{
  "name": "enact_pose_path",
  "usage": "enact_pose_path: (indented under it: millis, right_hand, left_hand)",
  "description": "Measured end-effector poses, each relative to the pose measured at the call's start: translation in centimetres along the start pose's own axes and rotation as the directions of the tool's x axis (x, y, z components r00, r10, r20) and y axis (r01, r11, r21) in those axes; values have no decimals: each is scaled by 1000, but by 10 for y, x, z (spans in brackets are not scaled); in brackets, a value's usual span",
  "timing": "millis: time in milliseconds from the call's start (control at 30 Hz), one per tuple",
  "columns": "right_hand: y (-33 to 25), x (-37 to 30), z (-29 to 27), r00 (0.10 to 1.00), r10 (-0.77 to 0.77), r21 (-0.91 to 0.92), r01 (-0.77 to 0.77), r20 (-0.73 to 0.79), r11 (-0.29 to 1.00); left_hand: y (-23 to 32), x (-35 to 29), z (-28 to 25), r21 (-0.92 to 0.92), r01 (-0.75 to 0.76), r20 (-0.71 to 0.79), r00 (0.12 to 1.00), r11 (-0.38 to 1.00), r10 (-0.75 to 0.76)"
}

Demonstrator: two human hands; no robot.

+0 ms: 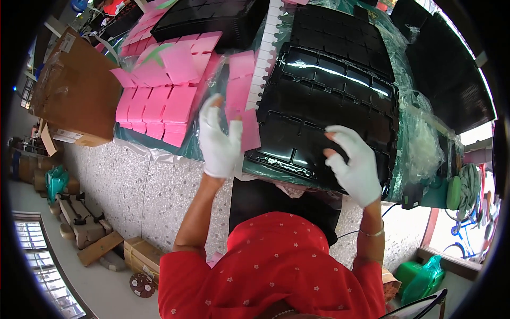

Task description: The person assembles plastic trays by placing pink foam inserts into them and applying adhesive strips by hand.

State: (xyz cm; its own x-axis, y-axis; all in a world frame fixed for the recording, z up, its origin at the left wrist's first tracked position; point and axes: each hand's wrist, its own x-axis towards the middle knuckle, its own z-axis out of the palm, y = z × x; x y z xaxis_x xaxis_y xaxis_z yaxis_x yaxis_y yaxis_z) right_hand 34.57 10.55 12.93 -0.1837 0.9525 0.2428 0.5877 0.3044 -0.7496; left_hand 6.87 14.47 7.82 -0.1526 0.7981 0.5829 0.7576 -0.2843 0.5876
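Observation:
My left hand (pixel 217 141), in a white glove with bare fingertips, is raised with thumb and fingers apart. It hovers between a stack of slit pink foam sheets (pixel 154 103) and a narrow pink foam strip (pixel 249 135); the strip passes just beside its thumb, and I cannot tell whether they touch. My right hand (pixel 355 165), gloved the same way, is over the near right part of a glossy black plastic tray (pixel 319 109) with moulded compartments. Its fingers are slightly bent, the thumb apart from them, and nothing shows between them.
Another black tray (pixel 340 37) lies beyond the near one, and a black tray stack (pixel 207 24) stands at far left. A white notched strip (pixel 264 58) runs between. A cardboard box (pixel 77 87) stands left; clear plastic wrap (pixel 425 133) and a dark screen (pixel 451 69) are right.

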Motion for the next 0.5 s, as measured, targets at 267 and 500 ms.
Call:
enact_pose_path:
  millis: [267,500]
  right_hand:
    - [-12,89,66,987,-52,-277,94,154,956]
    - [5,122,112,974,-223,-627,195,35,754]
  left_hand:
    - [-24,4,11,104,289,233,923,952,-306]
    - [-73,-9,1,-257,558,304,822,789,-482]
